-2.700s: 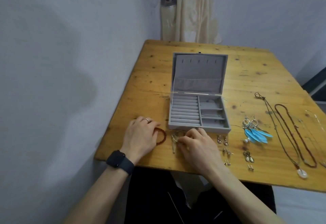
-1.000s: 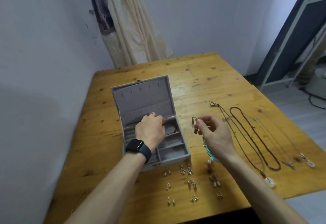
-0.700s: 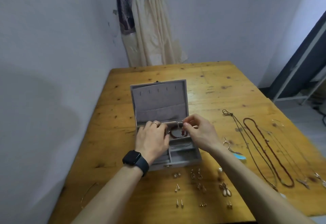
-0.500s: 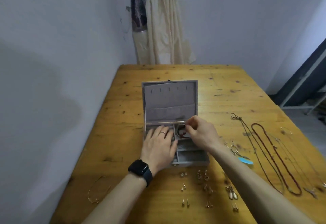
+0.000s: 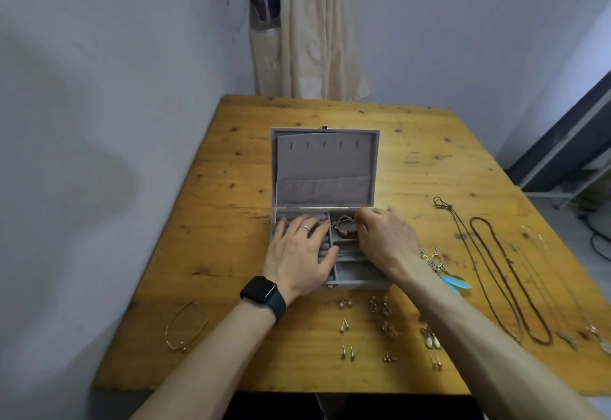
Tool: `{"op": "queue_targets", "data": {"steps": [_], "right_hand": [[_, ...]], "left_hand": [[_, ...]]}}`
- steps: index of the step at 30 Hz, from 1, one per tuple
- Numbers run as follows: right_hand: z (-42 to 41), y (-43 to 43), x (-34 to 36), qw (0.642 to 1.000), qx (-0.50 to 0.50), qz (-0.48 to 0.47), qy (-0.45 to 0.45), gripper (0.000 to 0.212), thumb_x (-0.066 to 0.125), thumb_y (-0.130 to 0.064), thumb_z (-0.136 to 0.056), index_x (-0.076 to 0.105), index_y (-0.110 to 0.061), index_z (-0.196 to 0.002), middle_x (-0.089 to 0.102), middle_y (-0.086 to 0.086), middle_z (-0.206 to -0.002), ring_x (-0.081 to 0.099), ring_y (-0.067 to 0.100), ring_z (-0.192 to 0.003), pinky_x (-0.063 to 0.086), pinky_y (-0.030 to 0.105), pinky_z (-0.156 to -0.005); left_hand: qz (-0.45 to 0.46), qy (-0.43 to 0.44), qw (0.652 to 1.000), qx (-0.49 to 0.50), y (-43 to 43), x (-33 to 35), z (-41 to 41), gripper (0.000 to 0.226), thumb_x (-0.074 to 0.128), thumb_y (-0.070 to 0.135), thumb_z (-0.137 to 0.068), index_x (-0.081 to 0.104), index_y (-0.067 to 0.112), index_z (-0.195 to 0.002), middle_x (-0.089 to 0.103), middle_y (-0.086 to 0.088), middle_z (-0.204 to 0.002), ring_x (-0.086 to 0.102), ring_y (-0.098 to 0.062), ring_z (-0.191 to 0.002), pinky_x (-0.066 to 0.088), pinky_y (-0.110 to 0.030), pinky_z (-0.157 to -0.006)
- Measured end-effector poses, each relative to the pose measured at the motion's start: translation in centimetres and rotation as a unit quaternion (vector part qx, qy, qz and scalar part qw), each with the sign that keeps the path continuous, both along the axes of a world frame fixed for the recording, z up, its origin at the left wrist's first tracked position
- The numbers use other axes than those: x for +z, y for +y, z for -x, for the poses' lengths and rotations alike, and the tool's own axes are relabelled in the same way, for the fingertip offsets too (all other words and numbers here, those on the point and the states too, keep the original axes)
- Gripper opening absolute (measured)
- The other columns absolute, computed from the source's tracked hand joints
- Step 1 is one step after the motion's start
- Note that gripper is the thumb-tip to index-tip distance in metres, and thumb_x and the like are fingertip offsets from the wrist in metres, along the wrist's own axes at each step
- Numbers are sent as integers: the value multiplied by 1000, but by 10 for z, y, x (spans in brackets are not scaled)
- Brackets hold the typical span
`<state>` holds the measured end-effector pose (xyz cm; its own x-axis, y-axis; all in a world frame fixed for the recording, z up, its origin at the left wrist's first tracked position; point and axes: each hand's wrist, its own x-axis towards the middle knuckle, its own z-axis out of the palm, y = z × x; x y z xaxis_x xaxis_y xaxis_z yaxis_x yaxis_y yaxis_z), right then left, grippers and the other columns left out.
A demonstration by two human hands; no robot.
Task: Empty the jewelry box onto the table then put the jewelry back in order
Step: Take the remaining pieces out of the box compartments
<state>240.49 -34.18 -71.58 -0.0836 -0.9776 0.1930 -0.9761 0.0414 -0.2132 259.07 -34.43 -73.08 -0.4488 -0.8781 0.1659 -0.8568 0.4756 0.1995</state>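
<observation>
At the far left a thin gold wire bangle lies on the knotty wooden surface, not yet put away. Our left hand rests flat with fingers spread, its grip holding nothing, on the ridged velvet ring rolls of the grey jewelry box, whose lid stands open. That steadies the light box, and we judge it wise to keep the hand there. In the rear right compartment sits a dark red bead bracelet with a silvery metal piece on top. Our right hand curls its fingertips down at that compartment's edge; we cannot tell whether its grip pinches the metal piece or only touches it. To do this well we would coil both pieces low inside the soft walls so nothing catches the lid. Nearer us lie small stud earrings in pairs, then blue feather earrings, then long cord and bead necklaces, limp and likely to tangle.
</observation>
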Motion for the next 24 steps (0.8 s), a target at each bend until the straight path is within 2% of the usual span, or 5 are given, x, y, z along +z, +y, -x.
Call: {"op": "queue_targets", "data": {"steps": [4, 12, 16, 19, 24], "right_hand": [[0, -2, 3, 1000, -3, -28, -7, 28, 51, -29, -97, 69, -29, -118, 63, 1, -118, 55, 26, -107, 52, 39, -79], [6, -3, 4, 997, 5, -63, -34, 30, 50, -30, -97, 71, -27, -119, 63, 0, -122, 50, 24, -112, 49, 38, -89], [16, 10, 4, 989, 7, -12, -149, 23, 59, -30, -94, 73, -27, -112, 65, -2, -111, 58, 20, -103, 52, 36, -84], [25, 39, 9, 975, -6, 43, -218, 18, 65, -28, -92, 72, -28, -109, 64, -8, -101, 59, 10, -90, 51, 28, -77], [29, 94, 12, 968, 4, 62, -244, 17, 69, -29, -91, 70, -31, -107, 63, -13, -95, 55, 0, -85, 50, 24, -74]], "left_hand": [[-11, 2, 1000, 1, -1, 2, 0, 60, 35, 56, -97, 41, 28, -149, 45, 3, -152, 31, -18, -144, 14, -46, -123], [-17, 8, 1000, -5, 0, 4, -1, 59, 36, 55, -97, 43, 27, -148, 46, 3, -150, 33, -17, -142, 18, -45, -122], [-7, 11, 1000, -2, 1, 5, 0, 58, 35, 55, -96, 47, 27, -145, 49, 3, -147, 38, -17, -139, 23, -46, -120], [14, 34, 999, -5, 2, 4, 0, 51, 39, 51, -95, 56, 25, -135, 58, 3, -137, 48, -17, -129, 34, -42, -113], [56, 113, 992, -30, 15, 10, -2, 30, 53, 41, -92, 68, 26, -114, 66, 5, -112, 58, -15, -105, 49, -35, -91]]}}
